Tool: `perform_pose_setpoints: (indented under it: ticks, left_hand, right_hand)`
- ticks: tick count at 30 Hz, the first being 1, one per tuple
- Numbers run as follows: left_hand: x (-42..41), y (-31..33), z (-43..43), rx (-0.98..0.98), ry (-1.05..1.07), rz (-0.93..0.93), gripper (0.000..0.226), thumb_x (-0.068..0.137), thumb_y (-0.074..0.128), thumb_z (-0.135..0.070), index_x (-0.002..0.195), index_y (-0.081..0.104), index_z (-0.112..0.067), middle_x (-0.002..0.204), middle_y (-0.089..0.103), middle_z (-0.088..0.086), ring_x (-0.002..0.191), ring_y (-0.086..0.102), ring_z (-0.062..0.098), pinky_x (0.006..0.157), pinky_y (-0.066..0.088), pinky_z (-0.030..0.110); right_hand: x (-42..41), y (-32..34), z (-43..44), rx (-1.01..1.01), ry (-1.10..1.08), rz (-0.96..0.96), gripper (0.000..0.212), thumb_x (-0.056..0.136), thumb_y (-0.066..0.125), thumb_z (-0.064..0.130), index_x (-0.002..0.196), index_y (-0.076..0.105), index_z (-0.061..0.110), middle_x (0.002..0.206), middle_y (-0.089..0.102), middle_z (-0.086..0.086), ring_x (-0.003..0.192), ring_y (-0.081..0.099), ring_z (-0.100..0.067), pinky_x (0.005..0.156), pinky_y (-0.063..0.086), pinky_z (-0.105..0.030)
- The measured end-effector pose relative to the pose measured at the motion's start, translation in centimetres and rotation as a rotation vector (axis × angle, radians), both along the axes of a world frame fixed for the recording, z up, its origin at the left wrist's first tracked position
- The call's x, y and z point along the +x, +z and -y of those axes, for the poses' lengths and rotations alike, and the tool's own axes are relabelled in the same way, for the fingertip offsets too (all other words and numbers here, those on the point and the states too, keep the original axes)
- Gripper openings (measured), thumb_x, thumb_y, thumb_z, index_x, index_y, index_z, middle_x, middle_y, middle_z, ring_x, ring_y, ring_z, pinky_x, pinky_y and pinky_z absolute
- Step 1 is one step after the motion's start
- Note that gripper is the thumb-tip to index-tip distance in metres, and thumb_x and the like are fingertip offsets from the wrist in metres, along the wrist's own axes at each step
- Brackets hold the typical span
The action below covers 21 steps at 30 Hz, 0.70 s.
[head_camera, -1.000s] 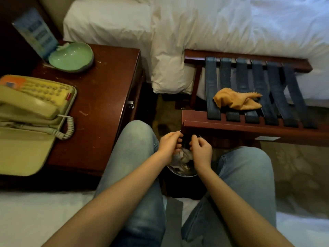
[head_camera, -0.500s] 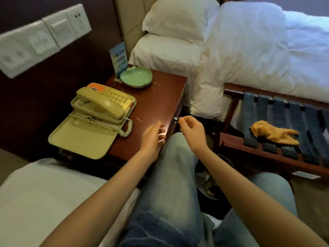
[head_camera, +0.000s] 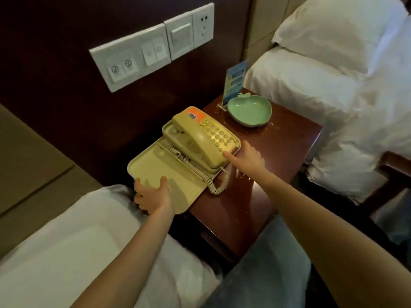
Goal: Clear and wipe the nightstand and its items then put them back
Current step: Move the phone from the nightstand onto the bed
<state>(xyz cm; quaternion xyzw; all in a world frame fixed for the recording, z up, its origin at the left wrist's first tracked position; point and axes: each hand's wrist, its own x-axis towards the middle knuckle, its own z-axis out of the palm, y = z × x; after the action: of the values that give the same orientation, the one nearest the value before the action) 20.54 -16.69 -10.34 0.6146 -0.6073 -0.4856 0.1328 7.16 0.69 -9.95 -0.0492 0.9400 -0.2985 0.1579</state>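
Bare nightstand (head_camera: 280, 150) top lies open to the right of the right hand (head_camera: 246, 158) and nearer the person. The telephone (head_camera: 200, 141) blocks that hand's left side. Beyond its fingertips, the green dish (head_camera: 250, 111) and upright card (head_camera: 234, 85) stand in the way.

Tucked out of sight under the tray (head_camera: 160, 172) of the telephone (head_camera: 200, 138), at its near left corner: fingertips of the left hand (head_camera: 153, 196). Hard to tell whether the right hand (head_camera: 249, 158), at the telephone's near right corner, grips or, perhaps, only touches. Too small to read: key labels, print on the blue card (head_camera: 235, 84) behind the telephone, icons on the switch panel (head_camera: 142, 56) above it. Covered by the telephone: left part of the nightstand (head_camera: 278, 152). Cut off right of the telephone: bed (head_camera: 333, 96).
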Motion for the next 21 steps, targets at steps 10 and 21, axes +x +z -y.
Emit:
perform_pose_setpoints:
  ticks: [10, 21]
  left_hand:
    - [-2.2, -2.7, 1.5, 0.036, 0.45, -0.258, 0.032, 0.097, 0.041, -0.016, 0.127, 0.051, -0.012, 0.125, 0.056, 0.012, 0.112, 0.052, 0.029, 0.08, 0.035, 0.027]
    - [1.6, -2.3, 3.2, 0.001, 0.463, -0.36, 0.025, 0.093, 0.047, -0.008, 0.114, 0.059, -0.01, 0.114, 0.061, 0.006, 0.107, 0.058, 0.026, 0.084, 0.045, 0.03]
  right_hand:
    - [-5.5, -1.6, 3.5, 0.007, 0.023, 0.081, 0.094, 0.075, 0.058, 0.066, 0.146, 0.019, 0.017, 0.146, 0.031, -0.013, 0.134, 0.03, -0.033, 0.109, 0.018, -0.047]
    - [-1.1, 1.1, 3.9, 0.003, 0.019, 0.119, 0.087, 0.076, 0.064, 0.057, 0.142, 0.022, 0.018, 0.142, 0.033, -0.016, 0.132, 0.028, -0.035, 0.107, 0.014, -0.048]
